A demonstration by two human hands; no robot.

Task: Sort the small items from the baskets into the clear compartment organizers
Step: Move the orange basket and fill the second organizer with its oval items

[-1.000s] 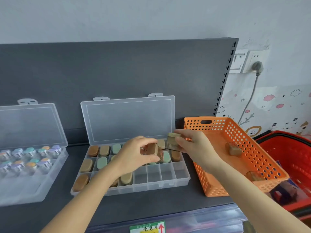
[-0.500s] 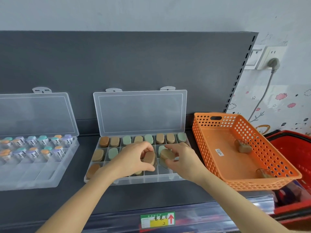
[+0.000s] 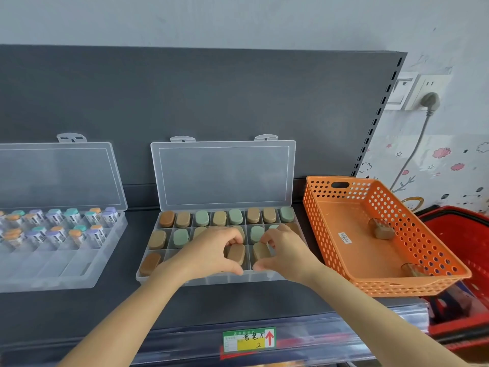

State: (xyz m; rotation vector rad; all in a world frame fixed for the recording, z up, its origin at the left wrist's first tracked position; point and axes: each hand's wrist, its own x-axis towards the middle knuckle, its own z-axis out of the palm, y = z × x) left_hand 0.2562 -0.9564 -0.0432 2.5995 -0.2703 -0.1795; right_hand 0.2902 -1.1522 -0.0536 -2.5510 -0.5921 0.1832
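Note:
A clear compartment organizer (image 3: 148, 276) lies open on the dark shelf, its lid leaning against the back panel. Brown, tan and green oval blocks fill its back and middle rows. My left hand (image 3: 209, 252) pinches a brown oval block (image 3: 236, 254) down in a front-row compartment. Beside it, my right hand (image 3: 284, 251) holds a tan oval block (image 3: 260, 251) in the neighbouring compartment. To the right stands an orange perforated basket (image 3: 330, 226) holding two blocks, one (image 3: 382, 230) near the middle and one (image 3: 412, 270) at the front.
A second open organizer (image 3: 79, 271) with small capped bottles sits at the left. A red shopping basket (image 3: 465, 234) is at the far right, beyond the orange one. A price label (image 3: 248, 339) is on the shelf's front edge. A plug and cord hang on the wall.
Both hands came down from above the organizer and lowered their blocks into front-row compartments. The view has shifted so the organizer sits more to the right.

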